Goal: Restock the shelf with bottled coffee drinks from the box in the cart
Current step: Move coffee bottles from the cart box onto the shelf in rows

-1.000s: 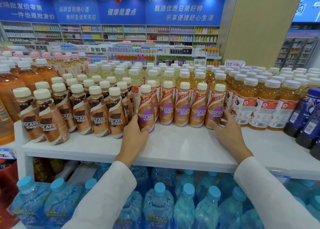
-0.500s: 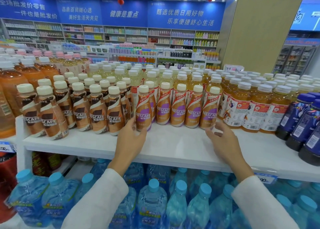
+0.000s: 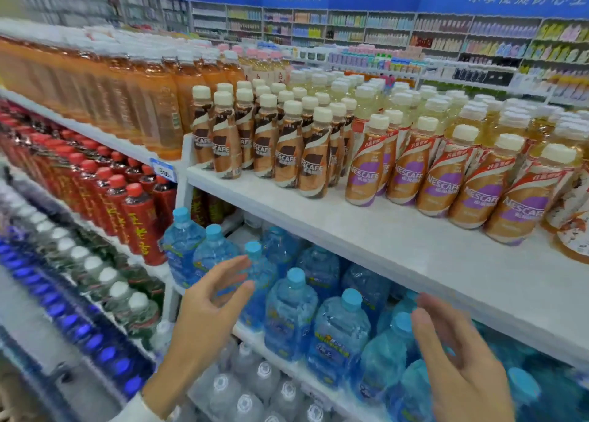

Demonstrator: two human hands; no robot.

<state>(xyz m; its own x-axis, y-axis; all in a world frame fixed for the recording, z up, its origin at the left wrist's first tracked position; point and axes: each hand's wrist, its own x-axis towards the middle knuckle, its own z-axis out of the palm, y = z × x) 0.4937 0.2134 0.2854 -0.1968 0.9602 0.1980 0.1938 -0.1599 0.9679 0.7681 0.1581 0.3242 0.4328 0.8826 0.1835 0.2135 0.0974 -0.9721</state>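
Bottled coffee drinks (image 3: 287, 147) stand upright on the white shelf (image 3: 414, 262), above and beyond both hands: brown-label ones over the left hand (image 3: 204, 326), purple-label ones (image 3: 446, 182) further right, over the right hand (image 3: 465, 373). Both hands hang empty, fingers loosely spread, in front of blue-capped water bottles (image 3: 290, 310). Neither box nor cart shows. A careless reach upward could topple the tightly packed front row. The shelf board looks smooth; shop aisles lie behind.
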